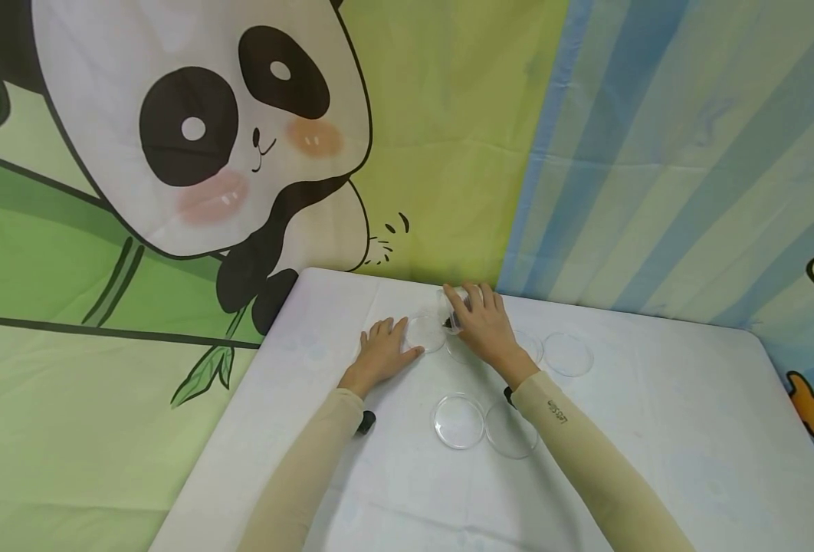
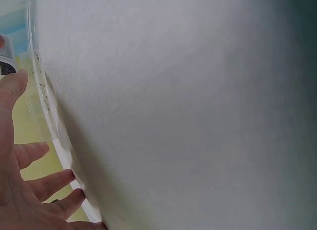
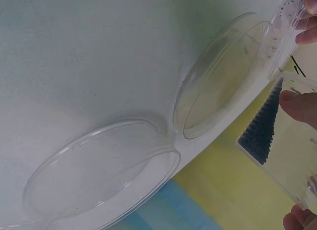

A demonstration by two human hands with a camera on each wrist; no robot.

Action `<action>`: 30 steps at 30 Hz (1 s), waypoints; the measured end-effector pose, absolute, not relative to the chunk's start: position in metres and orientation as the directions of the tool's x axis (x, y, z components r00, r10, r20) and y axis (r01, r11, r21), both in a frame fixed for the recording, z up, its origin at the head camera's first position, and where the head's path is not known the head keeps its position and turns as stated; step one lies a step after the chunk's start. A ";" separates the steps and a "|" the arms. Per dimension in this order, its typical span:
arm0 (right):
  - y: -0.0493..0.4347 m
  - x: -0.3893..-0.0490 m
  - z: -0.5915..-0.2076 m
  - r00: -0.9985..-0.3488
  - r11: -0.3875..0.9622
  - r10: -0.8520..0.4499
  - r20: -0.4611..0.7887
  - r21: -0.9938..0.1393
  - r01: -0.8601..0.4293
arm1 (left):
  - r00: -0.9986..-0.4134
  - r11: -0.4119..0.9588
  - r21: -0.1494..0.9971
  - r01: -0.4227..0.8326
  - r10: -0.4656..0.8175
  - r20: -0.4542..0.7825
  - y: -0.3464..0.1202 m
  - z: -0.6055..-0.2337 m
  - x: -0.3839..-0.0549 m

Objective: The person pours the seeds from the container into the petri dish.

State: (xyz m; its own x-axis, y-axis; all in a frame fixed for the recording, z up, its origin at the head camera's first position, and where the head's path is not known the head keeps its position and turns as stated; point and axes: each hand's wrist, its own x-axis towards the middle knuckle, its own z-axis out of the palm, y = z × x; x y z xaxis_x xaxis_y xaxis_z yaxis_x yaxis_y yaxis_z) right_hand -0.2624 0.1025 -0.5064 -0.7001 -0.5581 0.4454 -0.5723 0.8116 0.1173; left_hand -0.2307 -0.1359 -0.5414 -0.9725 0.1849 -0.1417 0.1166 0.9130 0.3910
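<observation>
My right hand (image 1: 486, 328) grips a clear plastic box (image 3: 294, 153), tilted so that small dark grains (image 3: 262, 131) gather in one corner. The box is over or close beside a clear petri dish (image 1: 425, 335) near the table's far edge. A few dark specks (image 3: 283, 10) show in that dish. At its left side is my left hand (image 1: 381, 353), fingers spread and thumb toward the near rim. In the left wrist view, fingertips of the left hand (image 2: 29, 190) come right at the white edge. Another petri dish (image 3: 218, 81) lies partly beneath my right hand.
More clear dishes continue the row to the right, the last dish (image 1: 569, 354) beyond the right wrist. Nearer me lie two round clear dishes, one dish (image 1: 460, 421) beside another dish (image 1: 510, 431) partly under the right forearm. A printed panda curtain (image 1: 441, 138) hangs behind the white table (image 1: 655, 445).
</observation>
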 end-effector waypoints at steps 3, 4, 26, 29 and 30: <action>0.102 -0.262 -0.506 -0.703 0.811 -0.558 0.441 0.112 -0.574 | -0.973 0.912 0.393 0.116 0.185 -0.141 -0.136 -0.542 -0.231; 0.102 -0.262 -0.506 -0.702 0.811 -0.559 0.440 0.113 -0.575 | -0.973 0.912 0.392 0.116 0.184 -0.140 -0.136 -0.542 -0.232; 0.097 -0.261 -0.509 -0.669 0.797 -0.569 0.477 0.121 -0.591 | -0.974 0.915 0.386 0.120 0.183 -0.133 -0.135 -0.545 -0.232; 0.097 -0.260 -0.509 -0.662 0.795 -0.572 0.485 0.126 -0.594 | -0.974 0.914 0.386 0.123 0.186 -0.132 -0.136 -0.545 -0.232; 0.097 -0.260 -0.509 -0.659 0.793 -0.572 0.488 0.126 -0.596 | -0.973 0.914 0.386 0.123 0.187 -0.132 -0.136 -0.545 -0.232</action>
